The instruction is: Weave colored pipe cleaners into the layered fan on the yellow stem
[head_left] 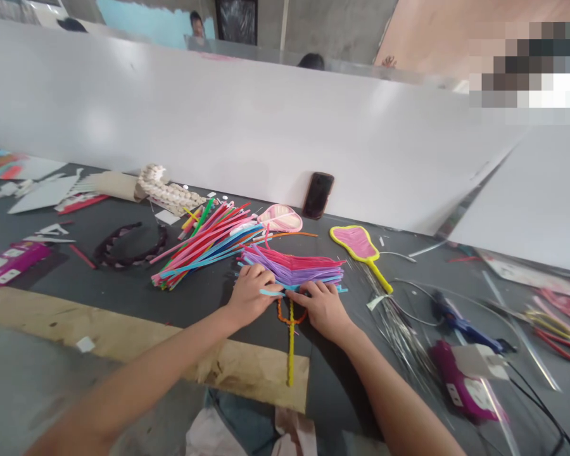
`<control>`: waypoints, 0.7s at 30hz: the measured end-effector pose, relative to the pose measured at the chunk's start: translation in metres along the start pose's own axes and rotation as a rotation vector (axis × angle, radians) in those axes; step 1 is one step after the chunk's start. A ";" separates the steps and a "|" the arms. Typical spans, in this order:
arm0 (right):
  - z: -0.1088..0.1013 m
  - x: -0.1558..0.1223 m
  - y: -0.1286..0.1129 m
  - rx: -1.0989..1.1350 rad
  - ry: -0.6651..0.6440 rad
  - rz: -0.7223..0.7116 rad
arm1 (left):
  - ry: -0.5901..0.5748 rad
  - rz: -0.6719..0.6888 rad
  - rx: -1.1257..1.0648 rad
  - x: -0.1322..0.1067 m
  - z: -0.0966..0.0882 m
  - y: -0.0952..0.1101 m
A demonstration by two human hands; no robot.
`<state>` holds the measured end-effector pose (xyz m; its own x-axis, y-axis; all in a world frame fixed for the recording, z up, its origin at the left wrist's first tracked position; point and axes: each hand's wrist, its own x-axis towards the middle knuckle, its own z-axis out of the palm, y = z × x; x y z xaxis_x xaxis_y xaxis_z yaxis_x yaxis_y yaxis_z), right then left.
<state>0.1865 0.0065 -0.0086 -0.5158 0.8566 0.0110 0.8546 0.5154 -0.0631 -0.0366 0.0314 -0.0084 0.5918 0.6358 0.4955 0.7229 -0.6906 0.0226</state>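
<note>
Before me lies a craft piece of pipe cleaners, banded in red, purple and blue and folded along a centre line. A yellow twisted stem runs down from it, with an orange twisted loop around its top. At the lower edge, my left hand is closed on a light blue pipe cleaner, whose short end sticks out across the fingers. My right hand is closed at the same edge, fingertips close together near the centre on the blue strand. My fingers partly hide where it joins the piece.
A pile of loose coloured pipe cleaners lies left, beside a dark headband. A yellow-edged pink paddle shape, thin wires, a blue glue gun, a purple power strip and scissors lie right. A phone leans on the white partition.
</note>
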 end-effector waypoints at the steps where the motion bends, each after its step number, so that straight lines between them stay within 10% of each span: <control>1: 0.000 0.000 0.000 -0.002 0.001 0.006 | 0.035 0.039 0.035 0.002 0.001 -0.002; 6: 0.001 -0.001 -0.001 0.009 0.009 0.029 | 0.109 0.180 0.079 0.007 0.001 -0.001; 13: 0.003 -0.003 0.001 0.156 0.121 0.020 | -0.072 0.110 -0.078 0.007 0.008 -0.006; 21: -0.018 -0.020 0.042 0.354 0.526 0.244 | -0.065 0.073 -0.112 0.007 0.016 -0.012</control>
<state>0.2337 0.0110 0.0068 -0.1369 0.8909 0.4331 0.8258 0.3441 -0.4469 -0.0354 0.0497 -0.0194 0.6659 0.6006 0.4425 0.6347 -0.7679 0.0871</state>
